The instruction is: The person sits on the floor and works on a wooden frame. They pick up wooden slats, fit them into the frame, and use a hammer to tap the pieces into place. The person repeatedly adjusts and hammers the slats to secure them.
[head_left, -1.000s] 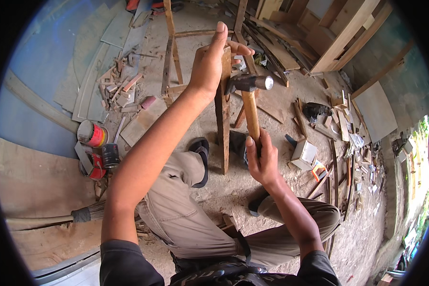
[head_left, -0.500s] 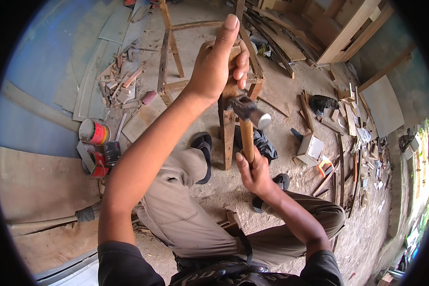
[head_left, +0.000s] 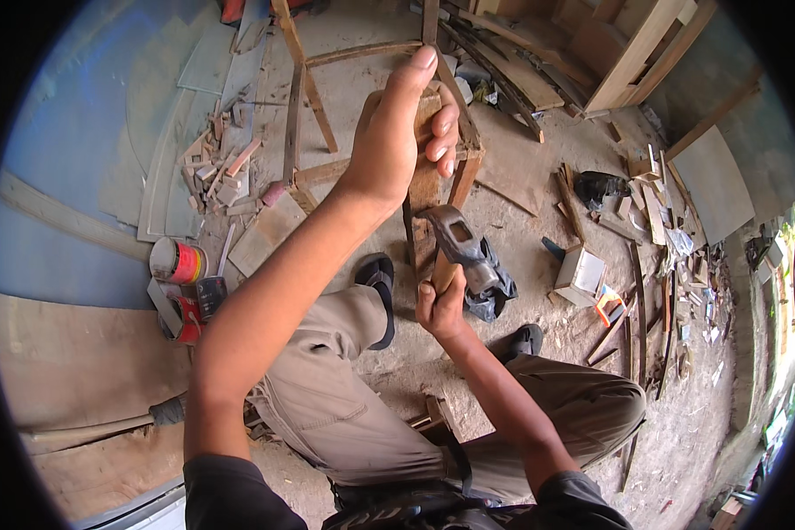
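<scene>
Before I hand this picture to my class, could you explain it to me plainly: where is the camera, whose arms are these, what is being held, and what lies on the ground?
No machine here: a person works with two bare hands. The round, bent picture comes from a wide fisheye camera worn on the person's head, looking down, so both forearms enter from the lower edge and straight edges curve near the rim.

The left hand is raised and grips the top of an upright wooden piece, part of a wooden frame standing on the ground. The right hand holds a hammer by its wooden handle, the metal head up, close beside that piece.

The person crouches on a dusty floor in dark sandals. To the left lie small wood offcuts and red cans. To the right are a small white box and more scattered scraps; long boards lean at top right.
</scene>
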`<action>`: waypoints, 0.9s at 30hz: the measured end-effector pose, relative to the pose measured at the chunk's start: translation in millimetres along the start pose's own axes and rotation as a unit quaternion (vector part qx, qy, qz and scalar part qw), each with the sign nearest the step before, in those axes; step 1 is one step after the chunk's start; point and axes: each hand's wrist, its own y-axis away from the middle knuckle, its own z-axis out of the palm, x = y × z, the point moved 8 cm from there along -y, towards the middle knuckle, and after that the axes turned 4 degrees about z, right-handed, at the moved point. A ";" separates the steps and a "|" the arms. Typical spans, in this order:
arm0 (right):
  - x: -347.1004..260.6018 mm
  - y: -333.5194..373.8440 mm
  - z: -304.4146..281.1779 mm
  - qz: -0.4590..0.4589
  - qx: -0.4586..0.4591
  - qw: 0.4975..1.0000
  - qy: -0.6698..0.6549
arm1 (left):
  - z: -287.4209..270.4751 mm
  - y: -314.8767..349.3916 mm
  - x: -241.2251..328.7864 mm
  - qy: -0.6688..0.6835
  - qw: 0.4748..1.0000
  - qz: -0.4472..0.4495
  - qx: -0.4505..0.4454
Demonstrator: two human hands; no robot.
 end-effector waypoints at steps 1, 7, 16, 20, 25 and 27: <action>11.6 -5.8 3.4 0.002 -0.009 1.000 -0.002 | -2.6 -2.7 -0.2 -0.007 1.000 0.005 0.011; -24.3 -36.2 4.1 -0.051 -0.004 0.998 0.047 | -32.8 -13.4 -1.4 -0.011 0.998 0.019 0.066; -77.5 -58.3 -53.3 0.108 -0.121 0.982 0.095 | -32.8 -19.5 -4.6 -0.001 0.999 0.016 0.045; -108.4 -82.2 -67.0 0.175 -0.222 0.950 0.131 | -36.0 -16.2 -5.2 -0.006 1.000 -0.007 0.029; -102.9 -88.8 -57.0 0.238 -0.247 0.927 0.155 | -14.6 -9.1 -1.9 -0.001 1.000 -0.002 -0.012; -87.4 -83.1 -45.2 0.130 -0.152 0.971 0.133 | -4.8 -7.1 -0.9 0.007 1.000 0.004 -0.020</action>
